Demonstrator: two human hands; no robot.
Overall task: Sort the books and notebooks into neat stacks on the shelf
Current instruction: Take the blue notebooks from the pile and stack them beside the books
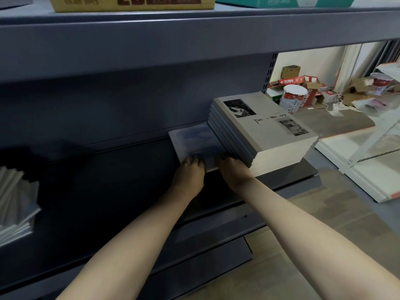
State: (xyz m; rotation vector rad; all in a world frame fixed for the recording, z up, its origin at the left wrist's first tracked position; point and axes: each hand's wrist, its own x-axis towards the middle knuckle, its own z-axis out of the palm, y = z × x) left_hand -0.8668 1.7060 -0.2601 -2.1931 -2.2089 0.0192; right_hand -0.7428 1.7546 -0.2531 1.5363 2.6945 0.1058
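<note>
In the head view, a tall grey stack of books (264, 131), its top cover printed with photos and a title, sits at the right end of a dark shelf (108, 180). A blue notebook (194, 141) lies flat on the shelf, touching the stack's left side. The left hand (190, 175) grips the notebook's near edge with its fingers curled over the cover. The right hand (233, 171) grips the same edge just beside the stack's near left corner. Both thumbs are hidden. Far to the left of the stack lies a fanned pile of grey books (15, 202). Above it, on the upper shelf, stand a yellow carton (129, 4) and a teal carton (281, 2). Behind it stands a red-and-white tin (293, 98).
</note>
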